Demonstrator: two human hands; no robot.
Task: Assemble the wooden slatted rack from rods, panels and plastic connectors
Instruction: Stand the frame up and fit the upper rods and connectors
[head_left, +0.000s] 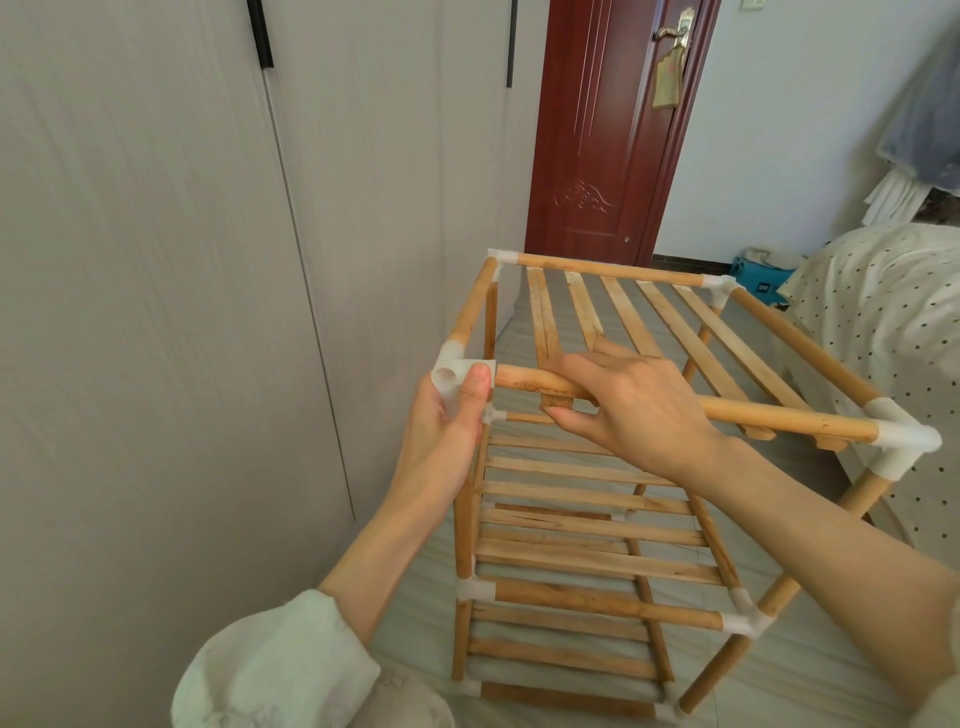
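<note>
The wooden slatted rack (592, 525) stands on the floor in front of me, with several tiers of slats joined by white plastic connectors. My left hand (447, 431) grips the near-left top corner connector (460, 376), thumb pressed on its front. My right hand (634, 405) curls round the near top rod (789, 418) close to that connector, fingers over it and thumb beneath. The rod runs right into another white corner connector (904, 441). The top slat panel (670, 327) lies between the near and far top rods.
A grey wardrobe wall (171, 312) stands close on the left. A red-brown door (608, 130) is behind the rack. A bed with a dotted cover (893, 312) sits tight on the right. A blue box (761, 278) lies on the floor beyond.
</note>
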